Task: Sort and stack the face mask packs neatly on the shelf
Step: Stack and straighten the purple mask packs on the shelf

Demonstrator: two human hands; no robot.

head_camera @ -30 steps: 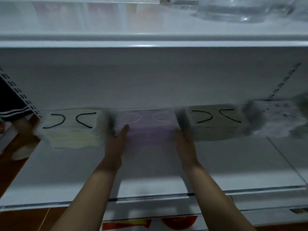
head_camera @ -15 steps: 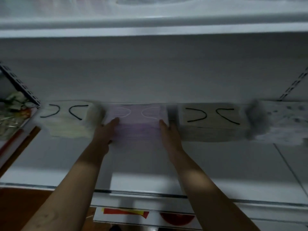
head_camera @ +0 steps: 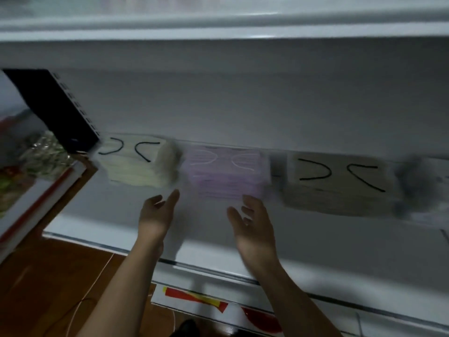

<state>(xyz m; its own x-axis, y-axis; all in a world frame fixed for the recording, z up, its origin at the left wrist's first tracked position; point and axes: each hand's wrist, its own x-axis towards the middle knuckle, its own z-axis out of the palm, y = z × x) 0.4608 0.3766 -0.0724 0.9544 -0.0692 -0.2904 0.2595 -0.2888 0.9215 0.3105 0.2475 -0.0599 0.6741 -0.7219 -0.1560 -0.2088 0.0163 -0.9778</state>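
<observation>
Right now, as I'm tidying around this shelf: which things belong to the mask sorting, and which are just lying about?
Job: cream mask stack, purple mask stack, tan mask stack, shelf, left hand, right hand.
Lying about: shiny packets at left, white cord on floor, red-and-yellow label below.

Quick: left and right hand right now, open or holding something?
Left hand: open, holding nothing.
Right hand: open, holding nothing, fingertips near the purple mask pack.

A black panel with a slotted edge stands at the far left. Just below and left of it, a crinkled clear plastic packet lies on flat red-edged boxes (print too blurred to read). Well below it, a thin white cord crosses the brown wooden floor.
</observation>
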